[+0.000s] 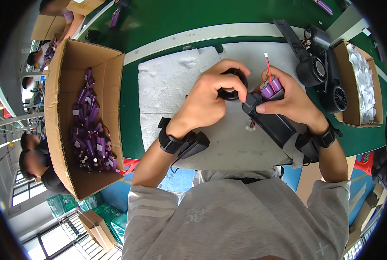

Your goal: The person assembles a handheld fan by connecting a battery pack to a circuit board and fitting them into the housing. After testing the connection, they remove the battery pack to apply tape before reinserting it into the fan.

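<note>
My left hand [204, 102] is closed around a round black plastic part [240, 77], cylinder-like with an opening facing me. To its right, my right hand [295, 97] grips a black plastic handle housing [280, 131] together with a purple battery pack [270, 88]. Red wires rise from the pack to a small white connector [266, 55]. The thumb presses on the housing near its upper end, close to the left fingertips. Below the housing's left side, a small pale connector on short wires [250, 125] hangs. Both hands are over a white foam pad [167, 82].
On the left stands a cardboard box [55, 117] with many purple battery packs [87, 108]. Black plastic units [317, 71] with round heads lie at the right, beside a carton [343, 60] of white pieces [361, 86]. Other people [42, 167] are at far left.
</note>
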A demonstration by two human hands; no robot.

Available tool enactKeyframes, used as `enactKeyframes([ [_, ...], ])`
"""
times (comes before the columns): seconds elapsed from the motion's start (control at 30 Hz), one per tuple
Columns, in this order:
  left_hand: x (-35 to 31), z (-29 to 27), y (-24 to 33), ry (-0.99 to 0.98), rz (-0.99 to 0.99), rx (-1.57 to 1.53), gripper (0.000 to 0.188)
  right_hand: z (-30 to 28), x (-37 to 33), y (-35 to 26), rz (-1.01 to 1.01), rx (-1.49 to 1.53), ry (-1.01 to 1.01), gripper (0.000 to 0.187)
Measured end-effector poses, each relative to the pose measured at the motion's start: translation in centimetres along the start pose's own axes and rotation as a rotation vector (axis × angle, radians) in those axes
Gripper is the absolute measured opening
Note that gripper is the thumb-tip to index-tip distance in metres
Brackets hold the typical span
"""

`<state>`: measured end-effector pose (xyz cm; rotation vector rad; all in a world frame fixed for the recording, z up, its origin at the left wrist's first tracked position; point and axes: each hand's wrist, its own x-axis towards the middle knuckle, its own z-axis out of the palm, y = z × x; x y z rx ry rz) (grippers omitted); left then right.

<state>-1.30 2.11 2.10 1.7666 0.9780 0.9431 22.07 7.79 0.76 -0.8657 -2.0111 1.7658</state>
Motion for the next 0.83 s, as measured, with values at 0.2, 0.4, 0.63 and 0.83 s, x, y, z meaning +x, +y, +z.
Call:
enactKeyframes([
  [0.2,1.9,1.8,-0.7,0.516,-0.207,-0.056,0.027,1.2,0.0,0.3,-0.078,-0.160,0.416,0.047],
  [0.4,-0.4,2.4,-1.2,0.183,-0.139,0.055,0.027,1.8,0.2,0.1,-0.006,-0.241,0.524,0.043],
  [0.63,-1.0,1.2,-2.2,0.108,-0.023,0.124,0.030,2.1,0.8,0.5,-0.232,-0.425,0.542,0.046],
  [0.83,-1.3,0.8,-2.0,0.094,0.049,0.201,0.030,2.9,-0.7,1.0,-0.421,-0.325,0.420,0.041],
])
